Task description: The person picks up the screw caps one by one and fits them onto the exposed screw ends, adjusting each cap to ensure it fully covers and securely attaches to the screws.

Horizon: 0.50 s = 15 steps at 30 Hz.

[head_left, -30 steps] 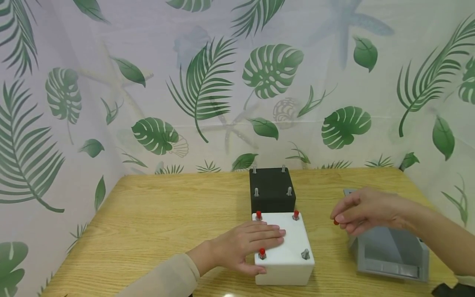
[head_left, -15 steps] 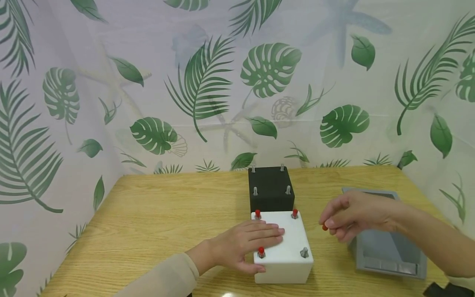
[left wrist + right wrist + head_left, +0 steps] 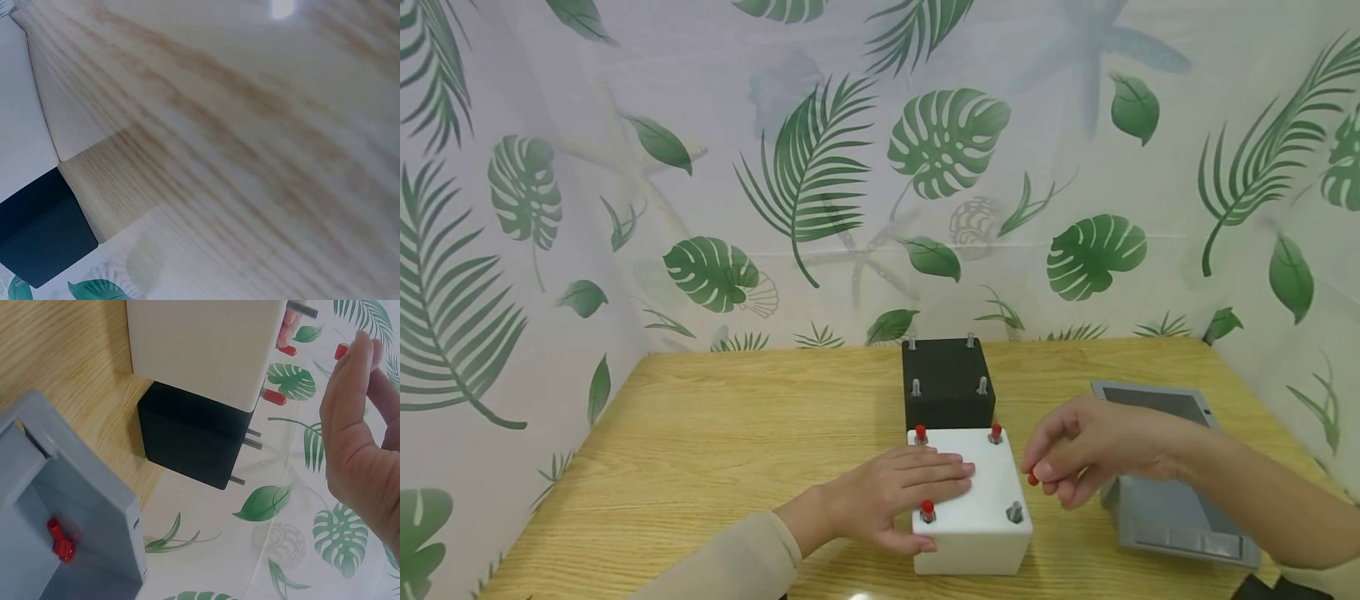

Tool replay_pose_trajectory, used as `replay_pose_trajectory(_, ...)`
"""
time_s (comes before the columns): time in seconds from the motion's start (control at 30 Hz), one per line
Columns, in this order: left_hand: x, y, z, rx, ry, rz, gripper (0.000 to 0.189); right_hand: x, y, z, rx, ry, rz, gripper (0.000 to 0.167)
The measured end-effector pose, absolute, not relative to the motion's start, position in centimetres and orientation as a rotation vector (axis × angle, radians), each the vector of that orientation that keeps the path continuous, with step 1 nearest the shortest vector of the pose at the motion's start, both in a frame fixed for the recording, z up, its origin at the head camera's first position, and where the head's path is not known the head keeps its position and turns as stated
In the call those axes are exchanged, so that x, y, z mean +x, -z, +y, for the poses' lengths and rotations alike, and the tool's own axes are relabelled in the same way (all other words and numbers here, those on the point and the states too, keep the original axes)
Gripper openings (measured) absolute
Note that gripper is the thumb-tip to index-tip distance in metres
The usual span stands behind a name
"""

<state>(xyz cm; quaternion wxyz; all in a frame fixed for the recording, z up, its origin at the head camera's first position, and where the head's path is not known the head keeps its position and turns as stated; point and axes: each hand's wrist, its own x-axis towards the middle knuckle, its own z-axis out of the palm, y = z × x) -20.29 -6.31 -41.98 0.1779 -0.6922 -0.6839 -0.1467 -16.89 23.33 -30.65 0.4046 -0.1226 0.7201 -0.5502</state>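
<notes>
My left hand (image 3: 902, 492) rests on top of a white box (image 3: 992, 492), its fingers straight across the surface and the thumb down by the front edge. Threaded metal studs rise from the box's corners. Three carry red caps; the near right stud (image 3: 1015, 512) is bare. To the right of the box, my right hand (image 3: 1093, 450) pinches a small red cap (image 3: 1033, 479) between thumb and index finger, a little above and beside the bare stud. In the right wrist view the same cap (image 3: 340, 351) shows at the fingertips.
Directly behind the white box stands a black box (image 3: 951, 367) with bare metal studs. A grey bin (image 3: 1187, 542) sits at the right, under my right forearm, with red caps (image 3: 60, 540) inside. Everything rests on a wood-grain table (image 3: 737, 417) before a leaf-print curtain (image 3: 820, 317).
My right hand has moved left from above the grey bin toward the white box, carrying the red cap. The left hand has stayed in place on the white box.
</notes>
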Motion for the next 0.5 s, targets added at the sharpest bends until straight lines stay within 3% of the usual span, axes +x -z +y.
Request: replay_pose_trajectory(0.5,-20.2,41.9,-6.3,-1.949,0.401,-1.903,0.066,-16.3,31.4,22.1,-0.327,1.388,1.771,0.021)
